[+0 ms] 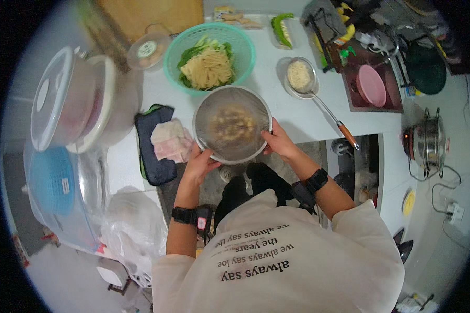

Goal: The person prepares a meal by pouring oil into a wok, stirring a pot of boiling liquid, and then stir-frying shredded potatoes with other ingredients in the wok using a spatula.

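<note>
Both my hands hold a round metal mesh sieve [233,150] by its rim, above the front edge of the white counter. Brownish-yellow food pieces [235,122] lie in it, too blurred to identify. My left hand [199,164] grips the lower left of the rim, and my right hand [278,141] grips its right side. Just behind the sieve is a turquoise plastic basket [246,37] with leafy greens [186,54] and a pale noodle-like heap [210,70]. Pale shreds [299,75] fill a small long-handled strainer [332,113] resting over a bowl at the right.
Folded cloths [172,141] lie left of the sieve, near large lidded containers [64,98]. A green pepper [282,31] sits in a clear tray at the back. At right are a dark sink [393,105] with a pink basin [371,86] and a metal pot [432,143].
</note>
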The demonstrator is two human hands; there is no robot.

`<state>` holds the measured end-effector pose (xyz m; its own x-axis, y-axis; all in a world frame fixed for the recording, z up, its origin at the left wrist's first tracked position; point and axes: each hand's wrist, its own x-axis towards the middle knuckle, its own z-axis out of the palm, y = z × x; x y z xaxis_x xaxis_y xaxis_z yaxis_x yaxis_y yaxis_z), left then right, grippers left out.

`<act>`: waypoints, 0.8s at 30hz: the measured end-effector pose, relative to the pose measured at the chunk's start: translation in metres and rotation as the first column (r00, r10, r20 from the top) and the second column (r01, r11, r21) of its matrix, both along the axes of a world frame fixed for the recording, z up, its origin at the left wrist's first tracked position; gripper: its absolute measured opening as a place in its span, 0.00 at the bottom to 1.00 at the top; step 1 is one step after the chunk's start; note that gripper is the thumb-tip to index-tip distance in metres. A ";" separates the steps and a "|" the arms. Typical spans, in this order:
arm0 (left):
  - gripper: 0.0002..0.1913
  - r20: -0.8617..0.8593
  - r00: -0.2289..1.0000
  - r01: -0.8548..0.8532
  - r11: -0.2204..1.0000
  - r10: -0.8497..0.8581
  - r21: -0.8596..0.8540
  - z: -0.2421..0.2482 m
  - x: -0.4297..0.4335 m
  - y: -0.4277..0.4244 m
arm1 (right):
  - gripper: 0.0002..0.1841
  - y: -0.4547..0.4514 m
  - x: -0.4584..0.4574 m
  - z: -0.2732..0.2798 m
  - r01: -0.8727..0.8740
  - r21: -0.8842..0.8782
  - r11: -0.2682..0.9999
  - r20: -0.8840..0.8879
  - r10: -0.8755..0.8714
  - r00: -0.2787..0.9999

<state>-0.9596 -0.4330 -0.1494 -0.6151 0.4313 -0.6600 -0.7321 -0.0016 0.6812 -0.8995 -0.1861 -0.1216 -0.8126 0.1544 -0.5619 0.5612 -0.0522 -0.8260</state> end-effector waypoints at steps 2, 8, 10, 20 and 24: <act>0.23 0.047 0.999 0.016 0.999 -0.019 0.051 -0.009 -0.004 0.019 | 0.29 0.017 0.005 -0.012 0.067 0.002 0.998 -0.012 -0.067 0.998; 0.17 0.399 0.917 -0.161 0.928 0.015 0.336 -0.033 -0.012 0.055 | 0.26 0.061 0.016 -0.031 0.127 -0.037 0.991 0.003 -0.127 0.992; 0.14 0.393 0.918 -0.194 0.929 0.058 0.316 -0.042 -0.007 0.069 | 0.25 0.069 0.021 -0.033 0.149 -0.018 0.989 0.044 -0.148 0.988; 0.10 0.418 0.874 -0.328 0.935 0.246 0.136 -0.067 0.021 0.123 | 0.24 0.099 0.016 -0.039 0.172 -0.004 0.985 0.050 -0.171 0.984; 0.09 0.388 0.858 -0.411 0.903 0.336 0.125 -0.073 0.031 0.123 | 0.23 0.100 0.017 -0.043 0.198 0.024 0.980 0.092 -0.199 0.976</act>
